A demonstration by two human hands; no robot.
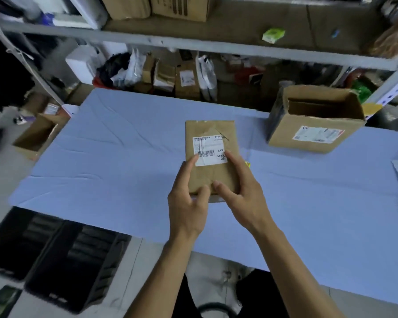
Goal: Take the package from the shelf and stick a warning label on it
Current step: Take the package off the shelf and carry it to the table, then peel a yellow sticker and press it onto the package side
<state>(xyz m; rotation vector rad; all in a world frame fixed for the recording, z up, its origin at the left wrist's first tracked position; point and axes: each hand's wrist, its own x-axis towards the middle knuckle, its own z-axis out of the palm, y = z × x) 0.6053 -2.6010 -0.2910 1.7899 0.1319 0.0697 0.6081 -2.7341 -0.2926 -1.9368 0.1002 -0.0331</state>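
A small brown cardboard package [210, 134] with a white shipping label [208, 149] on its top face is over the middle of the blue table [101, 161]. My left hand [189, 196] grips its near left corner, fingers on the top and thumb at the near edge. My right hand [241, 187] holds the near right side, a fingertip touching the white label. A small yellow bit [248, 164] peeks out just right of my right hand; I cannot tell what it is.
An open cardboard box [317, 118] stands at the table's far right. A grey metal shelf [193, 44] behind the table holds parcels and bags. Another open box [36, 136] sits left of the table. Black crates [55, 255] stand on the floor at near left.
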